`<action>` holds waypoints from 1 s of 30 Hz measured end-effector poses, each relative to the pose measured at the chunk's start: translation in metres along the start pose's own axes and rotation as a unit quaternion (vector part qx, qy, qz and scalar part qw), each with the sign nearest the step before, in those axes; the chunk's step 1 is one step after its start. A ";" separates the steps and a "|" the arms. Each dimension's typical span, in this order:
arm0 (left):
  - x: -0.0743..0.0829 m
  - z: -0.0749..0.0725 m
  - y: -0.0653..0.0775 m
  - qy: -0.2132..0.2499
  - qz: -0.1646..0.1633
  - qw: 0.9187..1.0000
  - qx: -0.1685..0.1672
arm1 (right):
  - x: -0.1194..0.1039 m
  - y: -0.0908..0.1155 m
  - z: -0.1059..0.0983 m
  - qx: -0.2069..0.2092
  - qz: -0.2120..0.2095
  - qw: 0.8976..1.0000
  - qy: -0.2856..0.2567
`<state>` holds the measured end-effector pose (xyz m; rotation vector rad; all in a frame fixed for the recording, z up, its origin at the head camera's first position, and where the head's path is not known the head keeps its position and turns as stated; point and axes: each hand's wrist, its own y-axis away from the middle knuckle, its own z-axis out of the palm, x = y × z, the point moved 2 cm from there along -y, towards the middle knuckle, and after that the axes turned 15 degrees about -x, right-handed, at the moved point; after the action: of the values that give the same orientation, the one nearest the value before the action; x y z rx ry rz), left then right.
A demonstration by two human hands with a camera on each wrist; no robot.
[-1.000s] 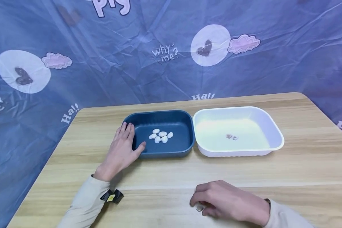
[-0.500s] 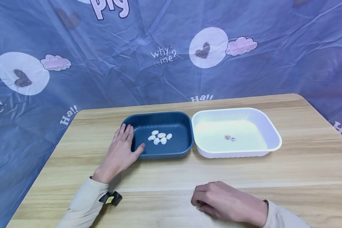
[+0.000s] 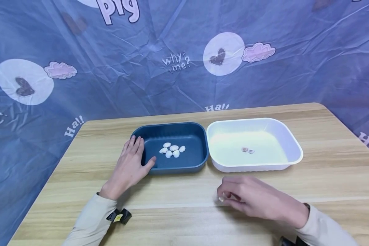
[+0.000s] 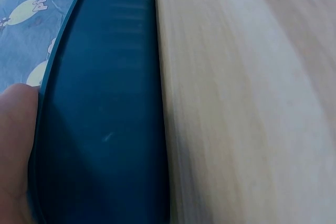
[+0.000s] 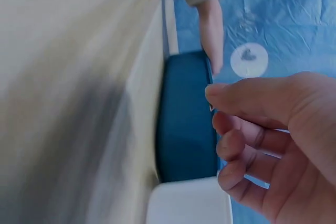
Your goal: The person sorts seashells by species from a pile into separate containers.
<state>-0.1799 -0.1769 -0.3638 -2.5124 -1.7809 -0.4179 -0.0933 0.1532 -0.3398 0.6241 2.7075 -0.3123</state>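
My left hand [image 3: 130, 166] rests on the left end of a dark blue tray [image 3: 175, 169], fingers stretched over its rim and thumb at the near edge. Inside that tray lie several white seashells [image 3: 174, 147] in a loose cluster. Raised a little above the table, in front of the trays, my right hand [image 3: 252, 196] pinches a small pale seashell [image 3: 221, 199] between thumb and fingertips. In the right wrist view only a sliver of the seashell [image 5: 211, 107] shows; the fingers hide the rest.
A white tray [image 3: 255, 168] stands against the blue tray's right side, with two small brownish seashells [image 3: 247, 150] in it. Both trays are on a wooden table [image 3: 160, 218]. Behind it hangs a blue printed cloth [image 3: 135, 78].
My right hand has picked the small seashell up from the table and moved up and away from me toward the white tray. The left hand stays on the blue tray.
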 end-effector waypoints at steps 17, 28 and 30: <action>-0.001 -0.001 0.002 -0.002 -0.008 1.000 -0.005 | 0.052 0.009 -0.049 0.040 0.065 0.996 0.048; 0.001 -0.001 0.001 -0.005 -0.005 1.000 0.002 | 0.103 0.010 -0.045 0.003 0.131 0.990 0.049; 0.001 -0.001 0.001 0.000 -0.007 1.000 0.000 | 0.110 0.008 -0.043 -0.006 0.140 0.989 0.049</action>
<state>-0.1786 -0.1767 -0.3626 -2.5004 -1.8007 -0.4179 -0.1949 0.2145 -0.3428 1.0276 2.6630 -0.1957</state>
